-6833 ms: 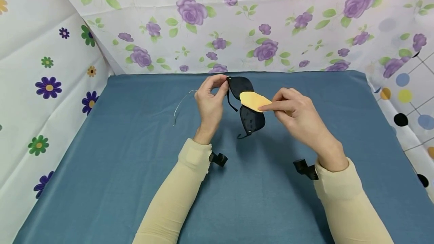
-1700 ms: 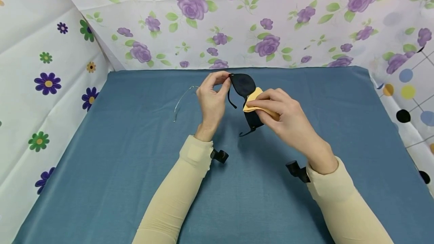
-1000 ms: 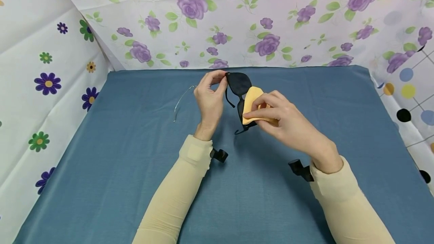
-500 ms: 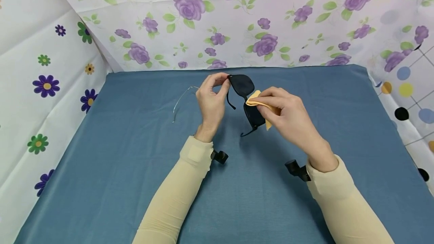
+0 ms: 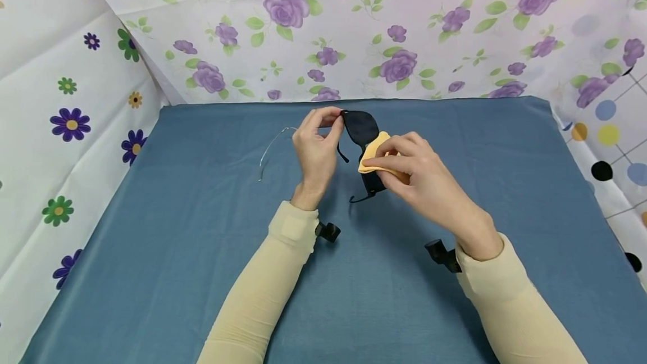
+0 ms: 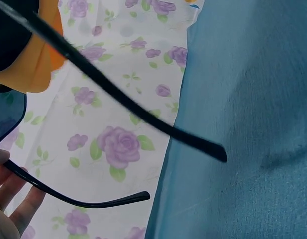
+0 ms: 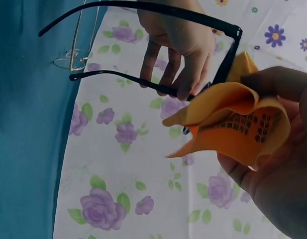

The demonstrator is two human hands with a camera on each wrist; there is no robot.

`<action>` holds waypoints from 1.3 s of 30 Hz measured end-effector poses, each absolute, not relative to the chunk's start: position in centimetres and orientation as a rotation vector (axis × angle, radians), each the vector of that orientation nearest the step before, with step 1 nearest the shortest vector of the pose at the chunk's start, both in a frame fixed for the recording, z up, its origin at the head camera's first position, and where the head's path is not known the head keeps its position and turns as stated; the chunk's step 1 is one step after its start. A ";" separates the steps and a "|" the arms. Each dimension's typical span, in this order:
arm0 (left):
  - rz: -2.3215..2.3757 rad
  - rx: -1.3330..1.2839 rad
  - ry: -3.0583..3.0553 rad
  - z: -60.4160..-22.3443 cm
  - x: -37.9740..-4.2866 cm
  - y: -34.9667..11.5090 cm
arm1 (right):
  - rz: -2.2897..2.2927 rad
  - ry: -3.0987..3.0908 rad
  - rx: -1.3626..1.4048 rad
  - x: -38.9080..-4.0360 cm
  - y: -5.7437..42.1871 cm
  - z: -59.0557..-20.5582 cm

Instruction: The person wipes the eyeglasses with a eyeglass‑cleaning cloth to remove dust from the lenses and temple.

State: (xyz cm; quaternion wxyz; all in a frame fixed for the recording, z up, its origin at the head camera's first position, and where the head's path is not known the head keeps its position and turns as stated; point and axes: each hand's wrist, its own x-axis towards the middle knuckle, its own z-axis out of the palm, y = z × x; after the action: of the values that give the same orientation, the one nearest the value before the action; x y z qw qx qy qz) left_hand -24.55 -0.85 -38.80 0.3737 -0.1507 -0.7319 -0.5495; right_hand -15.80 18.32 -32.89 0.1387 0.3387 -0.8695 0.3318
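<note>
My left hand (image 5: 315,153) pinches black sunglasses (image 5: 361,126) by the corner beside one hinge, holding them raised above the table with the lenses one above the other. In my right hand (image 5: 424,176) is a folded yellow cleaning cloth (image 5: 373,153), pressed over the bridge and part of the lower lens. Both temple arms are unfolded, as the left wrist view shows, with the cloth (image 6: 36,69) wrapped around a lens there. Dark print marks the inside of the cloth (image 7: 228,137) in the right wrist view.
Wire-framed glasses (image 7: 73,57) lie on the blue tablecloth (image 5: 202,212) behind my left hand, mostly hidden in the head view, where a thin temple (image 5: 268,153) shows. A floral curtain (image 5: 349,27) rises behind the table's far edge.
The cloth, spread flatter 6.8 seconds ago, is bunched now. My right hand has shifted it up and down over the bridge and lower lens, tilting the sunglasses slightly. My left hand keeps its hold.
</note>
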 end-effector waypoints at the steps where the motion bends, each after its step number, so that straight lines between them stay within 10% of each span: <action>1: -1.407 -0.389 -1.868 -38.8 -24.6 -0.9 | 0.955 -2.518 0.994 -15.8 18.3 -32.9; 39: -1.519 -0.294 -1.709 -35.6 -22.8 -1.5 | 0.854 -2.566 1.041 -16.2 21.0 -32.0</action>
State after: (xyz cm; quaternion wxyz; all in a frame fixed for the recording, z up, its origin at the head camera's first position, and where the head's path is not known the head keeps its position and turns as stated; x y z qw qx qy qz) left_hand -22.78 -1.49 -35.63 0.4060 -0.1167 -0.6774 -0.6022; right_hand -16.23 21.03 -31.97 0.1218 0.3566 -0.8789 0.2926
